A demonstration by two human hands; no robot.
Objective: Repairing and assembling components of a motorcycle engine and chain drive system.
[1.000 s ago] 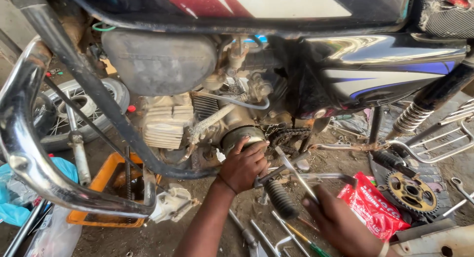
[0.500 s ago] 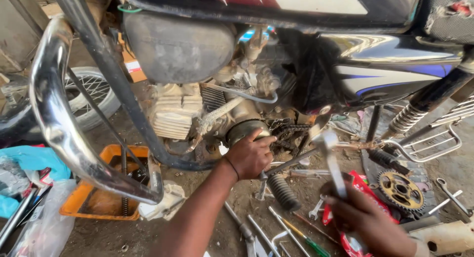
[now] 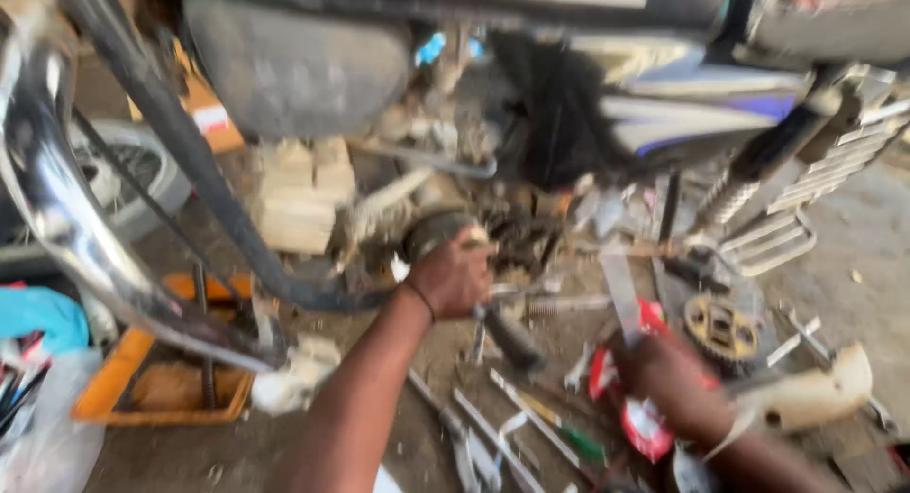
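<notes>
My left hand (image 3: 455, 277) is curled shut around a round, dark metal engine part (image 3: 431, 232) low on the motorcycle engine (image 3: 313, 194), and that engine is my landmark for everything else. The picture is blurred, so I cannot tell how the part seats against the casing. My right hand (image 3: 678, 379), well to the right of the engine and lower, grips a long flat silvery tool (image 3: 621, 299) that points up toward it. To do this well, I judge I should keep the left grip square on the round part so it cannot twist, and bring the flat tool in slowly, since the metal looks greasy and slick. Below the engine, on the dusty ground, lie slim steel wrenches (image 3: 474, 436) and a green-handled screwdriver (image 3: 559, 434). A toothed, brassy sprocket (image 3: 722, 328) sits beyond my right hand, beside a crumpled red plastic bag (image 3: 645, 419). Left of the engine a curved chrome bar (image 3: 66, 237) shines, and under it rests an orange plastic tray (image 3: 142, 389), scuffed and dirty.
</notes>
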